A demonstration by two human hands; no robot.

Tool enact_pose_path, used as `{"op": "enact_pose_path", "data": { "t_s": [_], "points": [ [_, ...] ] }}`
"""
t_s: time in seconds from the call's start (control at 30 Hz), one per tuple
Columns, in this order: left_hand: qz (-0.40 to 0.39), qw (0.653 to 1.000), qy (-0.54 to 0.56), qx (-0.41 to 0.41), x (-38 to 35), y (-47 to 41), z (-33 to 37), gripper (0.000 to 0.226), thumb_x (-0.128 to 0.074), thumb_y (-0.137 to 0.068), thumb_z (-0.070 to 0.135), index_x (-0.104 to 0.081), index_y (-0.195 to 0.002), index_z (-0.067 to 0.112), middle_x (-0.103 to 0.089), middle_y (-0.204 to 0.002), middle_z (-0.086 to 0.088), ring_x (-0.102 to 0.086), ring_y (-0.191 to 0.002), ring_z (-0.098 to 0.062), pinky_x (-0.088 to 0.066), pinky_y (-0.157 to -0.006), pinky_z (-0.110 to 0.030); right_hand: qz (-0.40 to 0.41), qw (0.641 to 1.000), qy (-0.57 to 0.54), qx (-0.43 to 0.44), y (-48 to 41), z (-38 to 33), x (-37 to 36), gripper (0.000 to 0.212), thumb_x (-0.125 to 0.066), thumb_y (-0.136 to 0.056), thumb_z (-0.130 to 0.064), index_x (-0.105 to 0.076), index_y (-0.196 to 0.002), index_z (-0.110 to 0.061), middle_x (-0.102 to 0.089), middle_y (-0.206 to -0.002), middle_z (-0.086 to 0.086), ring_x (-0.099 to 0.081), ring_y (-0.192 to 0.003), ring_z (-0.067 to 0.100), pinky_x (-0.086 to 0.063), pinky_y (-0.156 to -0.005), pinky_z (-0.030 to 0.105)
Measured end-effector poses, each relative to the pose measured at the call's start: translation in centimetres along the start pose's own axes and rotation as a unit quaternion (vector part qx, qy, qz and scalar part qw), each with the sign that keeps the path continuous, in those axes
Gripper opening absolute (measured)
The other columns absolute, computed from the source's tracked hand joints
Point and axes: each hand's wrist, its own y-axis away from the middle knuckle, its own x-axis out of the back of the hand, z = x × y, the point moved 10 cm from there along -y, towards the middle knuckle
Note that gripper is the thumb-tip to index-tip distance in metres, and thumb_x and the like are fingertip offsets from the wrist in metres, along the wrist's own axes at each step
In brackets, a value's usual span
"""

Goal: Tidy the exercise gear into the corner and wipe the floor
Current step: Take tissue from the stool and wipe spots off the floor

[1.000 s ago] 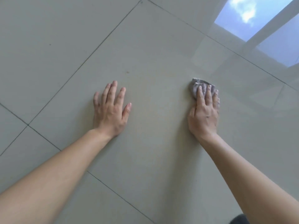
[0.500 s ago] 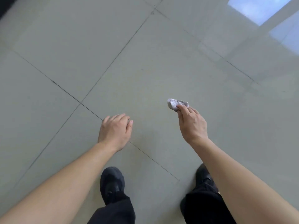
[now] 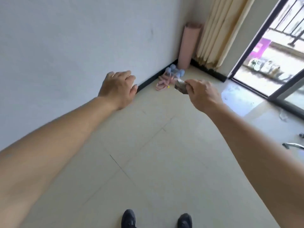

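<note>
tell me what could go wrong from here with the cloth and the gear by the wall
The right hand only pinches the cloth with its fingertips, so it may slip free. The pink rope lies in loose loops on the floor, so a foot could catch it. The rolled mat stands on end and might topple if bumped.

Beige curtain (image 3: 218, 30) beside balcony doorway (image 3: 271, 66)

Pale tiled floor (image 3: 148, 162) carries, in the corner, an upright pink rolled mat (image 3: 189, 46), blue dumbbells (image 3: 176, 71) and pink rope (image 3: 162, 83).
</note>
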Motion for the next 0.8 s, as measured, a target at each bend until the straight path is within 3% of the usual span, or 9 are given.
{"op": "enact_pose_path", "data": {
  "t_s": [0.17,0.3,0.43,0.57,0.8],
  "points": [
    [0.123,0.988,-0.021,0.087,21.1,-1.1,-3.0,0.046,-0.042,-0.101,0.035,-0.053,-0.135,0.006,-0.048,-0.145,-0.016,-0.047,-0.13,-0.034,-0.035,-0.106,-0.046,0.128,0.989,-0.005,0.078,-2.0,-7.2,19.2,0.03,-0.041,-0.102,-0.032,-0.062,-0.122,-0.027,-0.067,-0.114,0.008,-0.06,-0.1,0.035,-0.039,-0.072,0.035],
    [0.217,0.96,-0.074,0.162,27.9,6.8,-2.9,0.052,-0.038,-0.099,0.04,-0.051,-0.137,0.007,-0.042,-0.149,-0.018,-0.036,-0.139,-0.038,-0.03,-0.111,-0.053,0.19,0.96,-0.176,0.103,-1.5,-11.7,23.1,0.031,-0.045,-0.1,-0.028,-0.064,-0.124,-0.027,-0.069,-0.112,0.005,-0.061,-0.1,0.032,-0.041,-0.074,0.033],
    [0.185,0.923,-0.105,0.321,28.5,18.5,-3.1,0.058,-0.031,-0.099,0.045,-0.044,-0.143,0.01,-0.03,-0.157,-0.017,-0.025,-0.145,-0.036,-0.023,-0.115,-0.055,0.11,0.916,-0.346,0.17,0.8,-20.6,18.5,0.026,-0.047,-0.1,-0.026,-0.067,-0.115,-0.021,-0.07,-0.099,0.002,-0.061,-0.093,0.024,-0.039,-0.072,0.03],
    [0.107,0.879,-0.155,0.438,30.7,32.2,-3.9,0.061,-0.026,-0.099,0.047,-0.045,-0.144,0.011,-0.029,-0.158,-0.014,-0.026,-0.146,-0.032,-0.022,-0.116,-0.054,-0.017,0.88,-0.371,0.296,9.0,-33.2,13.4,0.027,-0.044,-0.099,-0.028,-0.067,-0.114,-0.026,-0.071,-0.101,-0.003,-0.062,-0.089,0.022,-0.049,-0.073,0.033],
    [0.093,0.744,-0.278,0.601,43.8,59.9,-2.4,0.058,-0.031,-0.098,0.045,-0.051,-0.138,0.008,-0.04,-0.152,-0.018,-0.036,-0.14,-0.036,-0.032,-0.109,-0.059,-0.163,0.758,-0.43,0.462,31.9,-53.5,15.0,0.028,-0.044,-0.099,-0.04,-0.069,-0.11,-0.033,-0.072,-0.102,-0.016,-0.064,-0.093,0.013,-0.053,-0.08,0.033]
  ]
}}
